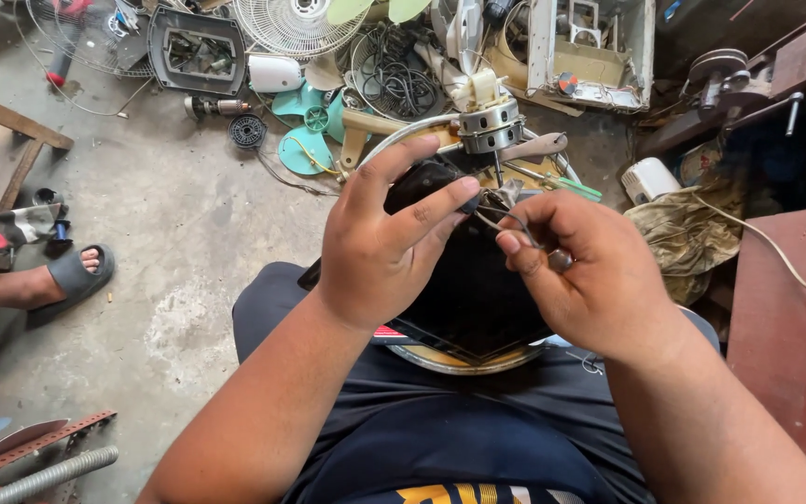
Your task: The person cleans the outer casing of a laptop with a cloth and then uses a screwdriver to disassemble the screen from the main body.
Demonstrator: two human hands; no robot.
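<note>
wire [496, 222] pinched between left hand [380, 247], right hand [590, 280]

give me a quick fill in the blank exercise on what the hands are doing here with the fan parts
1. The left hand grips a ____ housing resting on the person's lap.
2. The right hand pinches thin grey ____ between its fingertips.
3. Just beyond the hands stands a silver fan motor with its shaft pointing ____.
4. At the left edge, another person's foot wears a grey ____.

Missing words: black; wires; down; sandal
</note>
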